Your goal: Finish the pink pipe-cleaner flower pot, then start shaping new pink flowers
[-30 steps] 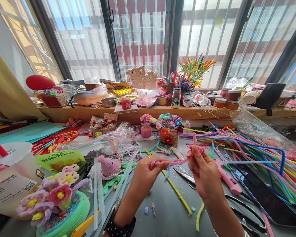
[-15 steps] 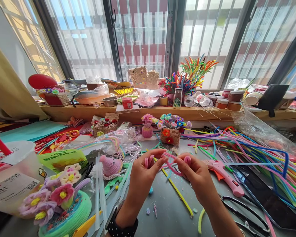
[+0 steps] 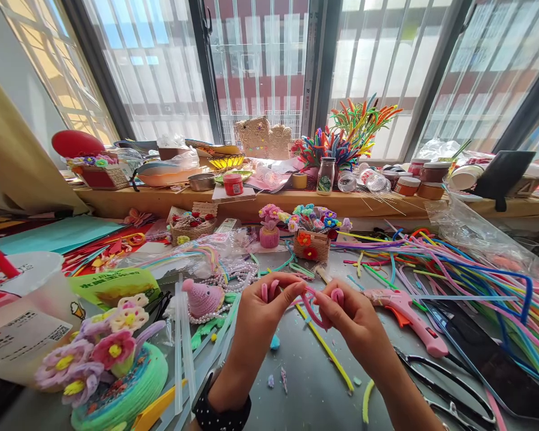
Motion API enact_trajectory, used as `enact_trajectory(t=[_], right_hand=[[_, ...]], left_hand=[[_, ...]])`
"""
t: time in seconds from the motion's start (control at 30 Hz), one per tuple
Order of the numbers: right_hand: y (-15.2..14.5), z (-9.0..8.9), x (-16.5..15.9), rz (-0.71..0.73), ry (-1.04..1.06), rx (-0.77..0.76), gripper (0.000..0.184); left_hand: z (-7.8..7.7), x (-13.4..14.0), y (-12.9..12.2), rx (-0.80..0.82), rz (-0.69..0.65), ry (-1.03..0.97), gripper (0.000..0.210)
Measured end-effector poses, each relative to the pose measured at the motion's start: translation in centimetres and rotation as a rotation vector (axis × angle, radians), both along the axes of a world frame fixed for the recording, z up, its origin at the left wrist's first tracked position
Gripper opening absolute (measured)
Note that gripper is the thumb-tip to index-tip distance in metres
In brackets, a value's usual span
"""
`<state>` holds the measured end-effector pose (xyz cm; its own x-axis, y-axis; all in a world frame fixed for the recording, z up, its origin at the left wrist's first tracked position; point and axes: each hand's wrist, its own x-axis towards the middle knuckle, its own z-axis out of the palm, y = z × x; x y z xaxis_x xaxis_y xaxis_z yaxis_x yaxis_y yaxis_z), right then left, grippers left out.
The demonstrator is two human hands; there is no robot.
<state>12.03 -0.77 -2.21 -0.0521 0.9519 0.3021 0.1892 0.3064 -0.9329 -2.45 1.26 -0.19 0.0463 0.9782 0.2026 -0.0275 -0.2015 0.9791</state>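
A pink pipe cleaner (image 3: 314, 312) is bent into a loop between my two hands, above the middle of the grey table. My left hand (image 3: 269, 305) pinches it between thumb and forefinger, and a curled pink end sticks out above the fingers. On the other side my right hand (image 3: 348, 311) pinches it too, with a pink coil showing over the knuckles. The fingertips of both hands are close together. Below them lies a yellow pipe cleaner (image 3: 327, 350). A pink hot glue gun (image 3: 413, 320) rests just right of my right hand.
Black-handled scissors (image 3: 449, 383) and a dark tablet (image 3: 489, 359) lie at the right, near many loose pipe cleaners (image 3: 476, 269). At the left stand a plastic cup (image 3: 22, 323) and a green base with fuzzy flowers (image 3: 121, 389). Clear glue sticks (image 3: 182, 353) lie beside a crocheted pink cone (image 3: 204, 299).
My right hand has shifted slightly left and the pink loop between my hands has turned, now hanging more to the front. The view has moved a little.
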Motion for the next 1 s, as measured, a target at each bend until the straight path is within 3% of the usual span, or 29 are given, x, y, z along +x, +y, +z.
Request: enact_trajectory(t=[0.17,0.23,0.33,0.6,1.0], right_hand=[[0.0,0.1,-0.2,-0.203,-0.294,0.294,0.023],[0.1,-0.1,-0.4,-0.228,-0.39,0.402,0.028],[0.2,-0.7,-0.5,-0.229,-0.49,0.476,0.021],[0.4,-1.3,-0.2,-0.188,-0.649,0.485,0.025],[0.4,-1.2,-0.3,-0.255,-0.691,0.542,0.029]], left_hand=[[0.4,-0.1,-0.3,0.026,0.07,0.067,0.015],[0.5,-0.1,-0.4,0.06,0.104,0.13,0.014],[0.5,-0.1,-0.4,0.085,0.1,0.184,0.013],[0.3,0.1,-0.3,0.148,0.171,0.293,0.012],[-0.1,-0.3,0.0,0.071,0.215,0.215,0.022]])
